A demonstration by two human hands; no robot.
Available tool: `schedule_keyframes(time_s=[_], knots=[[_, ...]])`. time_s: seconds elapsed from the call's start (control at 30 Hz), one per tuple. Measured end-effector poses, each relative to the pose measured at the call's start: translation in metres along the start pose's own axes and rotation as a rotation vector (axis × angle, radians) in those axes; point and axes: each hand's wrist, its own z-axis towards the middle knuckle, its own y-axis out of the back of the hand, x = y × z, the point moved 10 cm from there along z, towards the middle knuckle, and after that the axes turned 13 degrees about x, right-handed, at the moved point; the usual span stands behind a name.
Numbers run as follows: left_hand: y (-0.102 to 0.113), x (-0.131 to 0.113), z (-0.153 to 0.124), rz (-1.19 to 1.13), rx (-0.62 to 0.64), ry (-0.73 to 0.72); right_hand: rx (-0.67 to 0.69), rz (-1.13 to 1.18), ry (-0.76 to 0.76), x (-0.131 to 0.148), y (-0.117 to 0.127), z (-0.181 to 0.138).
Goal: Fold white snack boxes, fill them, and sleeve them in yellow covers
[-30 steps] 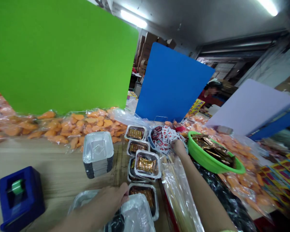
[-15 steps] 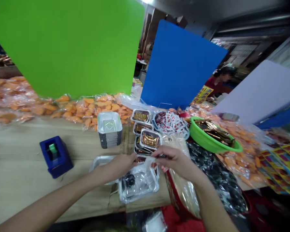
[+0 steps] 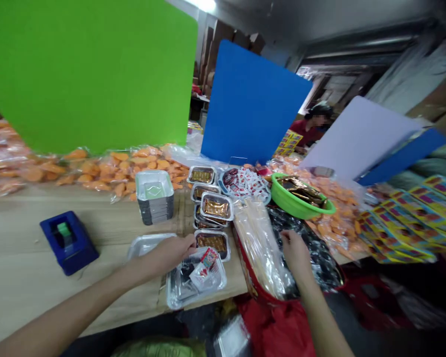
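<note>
Gleaming foil tray (image 3: 173, 292) holds red-and-white sachets (image 3: 203, 271).

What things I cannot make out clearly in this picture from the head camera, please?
In the head view:
The foil tray: the left hand covers its near corner.
The shiny black bag: the right hand covers part of it, and its contents cannot be told.
The red-and-white sachets: the print is too small to read.
The co-worker: the hands are too far and small.

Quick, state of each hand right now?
Left hand: open, holding nothing visible.
Right hand: on the black shiny plastic, grip cannot be told.
</note>
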Motion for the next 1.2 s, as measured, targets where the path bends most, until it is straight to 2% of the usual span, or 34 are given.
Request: schedule_keyframes(time_s=[0.07,0.17,0.27,0.37,0.47,0.57,0.63,0.77,0.9,1.07,1.13,1.2], knots=[[-0.003,-0.001,0.001,0.0,-0.002,-0.012,0.012,-0.061,-0.069,-0.037,-0.001,0.011],[-0.007,-0.002,0.002,-0.01,-0.01,-0.023,-0.071,-0.096,-0.084,-0.054,0.011,0.018],[-0.009,-0.001,0.004,-0.015,-0.014,-0.02,-0.229,-0.152,-0.063,-0.039,0.038,0.029],[-0.009,0.001,0.004,0.005,-0.038,-0.003,-0.318,-0.232,-0.021,-0.016,0.066,0.057],[-0.009,0.006,0.004,-0.014,-0.068,0.02,-0.279,-0.318,-0.002,-0.002,0.08,0.097],[-0.013,0.014,0.003,-0.05,-0.087,0.039,-0.169,-0.39,-0.014,-0.003,0.076,0.127],[-0.015,0.02,0.002,-0.069,-0.098,0.047,-0.121,-0.428,-0.027,-0.007,0.072,0.135],[-0.015,0.023,0.003,-0.089,-0.087,0.036,-0.121,-0.475,-0.018,-0.016,0.071,0.122],[-0.014,0.01,0.012,-0.081,-0.059,0.001,-0.128,-0.482,0.05,-0.02,0.064,0.093],[-0.025,-0.005,0.022,-0.105,0.039,-0.037,-0.166,-0.416,0.132,-0.021,0.055,0.066],[-0.026,-0.006,0.022,-0.121,0.023,-0.064,-0.228,-0.36,0.117,-0.023,0.062,0.062],[-0.026,-0.004,0.022,-0.115,-0.002,-0.074,-0.323,-0.296,0.039,-0.03,0.077,0.063]])
